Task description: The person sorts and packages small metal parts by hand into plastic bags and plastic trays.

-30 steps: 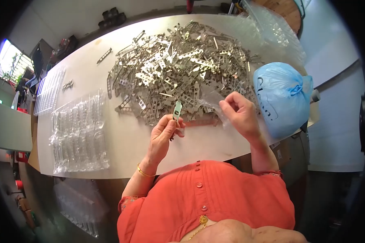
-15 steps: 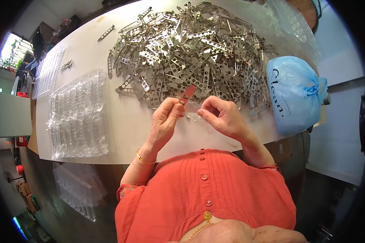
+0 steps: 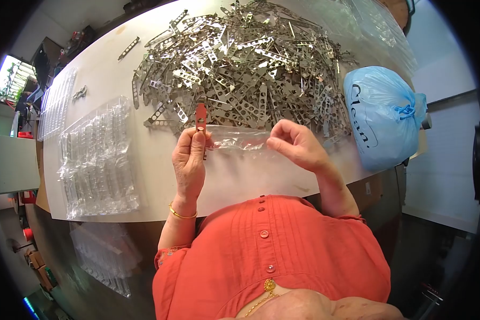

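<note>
One perforated metal strip (image 3: 200, 118) stands nearly upright in the left hand (image 3: 189, 157), its top end overlapping, in this view, the near edge of the heap of perforated metal strips (image 3: 245, 69). The left thumb and fingers are clamped on its lower part. A length of clear plastic film (image 3: 239, 140) spans the gap between the two hands above the white tabletop (image 3: 240, 178), and the right hand (image 3: 300, 146) has thumb and forefinger pressed together on what looks to be its far end.

The step in hand, as far as it can be judged, is working the film beside the strip: one hand steadies the metal, the other spreads the plastic. Whether the film is fixed to the strip or merely gripped with it cannot be told, since the left fingers cover the meeting place. From this position, the next move would seem to call for a firm left grip and light, even tension from the right, so that the thin film neither tears nor slips free.

The strip is narrow and flat, with openings along its length and a dark tip. Its face reads reddish, probably a reflection of the red shirt (image 3: 272, 240), while the heaped strips show silvery grey. The film is crinkled, glossy and see-through.
</note>
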`<state>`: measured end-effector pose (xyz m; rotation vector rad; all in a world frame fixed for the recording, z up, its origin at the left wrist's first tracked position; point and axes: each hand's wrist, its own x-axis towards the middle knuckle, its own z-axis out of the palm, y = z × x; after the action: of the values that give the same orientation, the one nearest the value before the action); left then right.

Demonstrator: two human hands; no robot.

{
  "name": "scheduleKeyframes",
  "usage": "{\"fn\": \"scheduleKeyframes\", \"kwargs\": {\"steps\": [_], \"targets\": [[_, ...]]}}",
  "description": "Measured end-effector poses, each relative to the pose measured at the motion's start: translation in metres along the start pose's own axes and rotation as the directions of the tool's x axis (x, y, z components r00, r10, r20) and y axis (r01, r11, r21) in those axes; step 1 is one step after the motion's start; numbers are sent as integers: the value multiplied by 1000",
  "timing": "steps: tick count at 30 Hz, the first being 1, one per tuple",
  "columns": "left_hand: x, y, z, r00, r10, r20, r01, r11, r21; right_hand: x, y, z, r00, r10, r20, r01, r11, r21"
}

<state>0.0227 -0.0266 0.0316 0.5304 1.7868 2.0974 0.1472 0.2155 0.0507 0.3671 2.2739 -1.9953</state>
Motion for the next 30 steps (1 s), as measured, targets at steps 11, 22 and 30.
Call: {"fn": "scheduleKeyframes", "kwargs": {"steps": [11,22,30], "targets": [[-2,-3,6,992,27,-121,-33,998,-47,0,0,1,973,-27,-227,121,903,412],[-5,-8,0,998,-18,52,21,999,-49,-3,2,0,947,-80,-310,196,911,364],[-5,-2,7,999,37,36,-36,999,-27,0,10,0,894,-99,-436,269,898,347]]}}
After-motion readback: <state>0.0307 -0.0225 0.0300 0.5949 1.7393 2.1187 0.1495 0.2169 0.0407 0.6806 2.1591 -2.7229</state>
